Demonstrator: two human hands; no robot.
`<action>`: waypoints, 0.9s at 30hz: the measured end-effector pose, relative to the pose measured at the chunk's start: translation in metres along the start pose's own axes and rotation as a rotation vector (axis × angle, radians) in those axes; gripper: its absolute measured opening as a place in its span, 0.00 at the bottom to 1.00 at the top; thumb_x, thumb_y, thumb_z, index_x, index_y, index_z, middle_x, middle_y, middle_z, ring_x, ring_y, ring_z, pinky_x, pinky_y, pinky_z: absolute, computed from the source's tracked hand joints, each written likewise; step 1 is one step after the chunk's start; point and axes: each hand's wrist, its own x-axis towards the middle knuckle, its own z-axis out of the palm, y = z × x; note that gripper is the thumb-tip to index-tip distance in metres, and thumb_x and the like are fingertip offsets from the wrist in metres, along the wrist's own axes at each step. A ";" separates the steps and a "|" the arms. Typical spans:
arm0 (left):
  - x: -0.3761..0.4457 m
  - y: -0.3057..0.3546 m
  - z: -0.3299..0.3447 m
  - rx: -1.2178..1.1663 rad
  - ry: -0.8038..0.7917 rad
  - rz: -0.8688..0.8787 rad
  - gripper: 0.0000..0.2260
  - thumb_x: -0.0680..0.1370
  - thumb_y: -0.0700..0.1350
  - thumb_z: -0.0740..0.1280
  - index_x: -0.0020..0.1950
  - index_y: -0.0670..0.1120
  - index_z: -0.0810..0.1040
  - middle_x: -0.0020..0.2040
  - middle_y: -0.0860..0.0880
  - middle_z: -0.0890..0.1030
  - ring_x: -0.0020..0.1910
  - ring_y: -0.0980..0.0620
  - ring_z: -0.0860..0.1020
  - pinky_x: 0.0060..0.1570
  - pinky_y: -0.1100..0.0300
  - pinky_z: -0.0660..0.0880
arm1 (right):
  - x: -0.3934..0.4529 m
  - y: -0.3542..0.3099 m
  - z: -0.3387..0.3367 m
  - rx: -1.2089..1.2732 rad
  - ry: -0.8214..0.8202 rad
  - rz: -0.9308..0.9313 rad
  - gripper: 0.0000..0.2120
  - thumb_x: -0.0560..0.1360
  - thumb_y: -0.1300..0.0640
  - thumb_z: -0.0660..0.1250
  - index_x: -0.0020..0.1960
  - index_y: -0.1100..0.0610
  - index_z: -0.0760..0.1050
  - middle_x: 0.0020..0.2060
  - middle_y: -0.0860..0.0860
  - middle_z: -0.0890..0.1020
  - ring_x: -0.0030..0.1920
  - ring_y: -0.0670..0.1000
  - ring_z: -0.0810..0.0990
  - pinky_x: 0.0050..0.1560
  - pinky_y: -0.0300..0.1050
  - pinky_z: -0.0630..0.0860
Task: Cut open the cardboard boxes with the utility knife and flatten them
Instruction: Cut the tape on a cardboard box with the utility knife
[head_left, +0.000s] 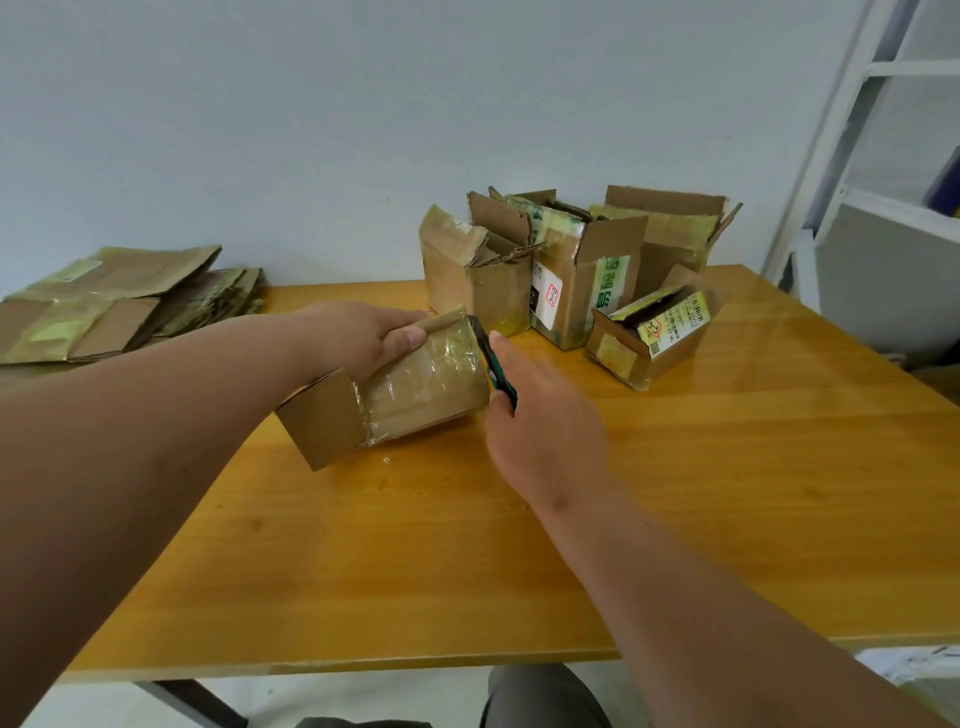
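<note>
Head view: flattened boxes (111, 301) are stacked far left; four boxes (576, 270) wait far right. Left hand (358, 338) grips a taped box (415, 384), right hand (540, 415) holds the knife (496, 366) at its end.

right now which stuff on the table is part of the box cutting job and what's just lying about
Part of the job:
- taped box, held by the left hand
- utility knife, gripped by the right hand
- uncut boxes at the back
- flattened pile on the left

Just there:
- white shelf unit
- wooden table, the work surface
</note>
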 end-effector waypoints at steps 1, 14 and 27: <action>-0.001 0.000 0.000 -0.001 -0.003 -0.002 0.21 0.82 0.60 0.47 0.77 0.64 0.55 0.68 0.48 0.75 0.66 0.45 0.72 0.55 0.57 0.66 | 0.000 -0.001 0.000 -0.003 -0.001 0.001 0.28 0.82 0.57 0.60 0.79 0.45 0.58 0.50 0.48 0.78 0.48 0.49 0.76 0.51 0.52 0.78; -0.004 -0.001 0.005 -0.066 0.019 -0.001 0.21 0.82 0.60 0.48 0.76 0.63 0.57 0.65 0.48 0.76 0.63 0.45 0.73 0.53 0.57 0.66 | 0.006 -0.013 -0.007 -0.137 -0.094 0.035 0.29 0.80 0.60 0.57 0.79 0.46 0.57 0.41 0.46 0.71 0.44 0.50 0.75 0.50 0.52 0.77; -0.011 0.001 0.003 -0.189 -0.015 -0.026 0.21 0.82 0.61 0.51 0.75 0.64 0.61 0.65 0.51 0.76 0.63 0.48 0.72 0.59 0.55 0.66 | -0.013 -0.004 -0.009 -0.359 -0.137 0.046 0.29 0.81 0.58 0.55 0.79 0.44 0.53 0.33 0.43 0.67 0.35 0.46 0.70 0.47 0.48 0.63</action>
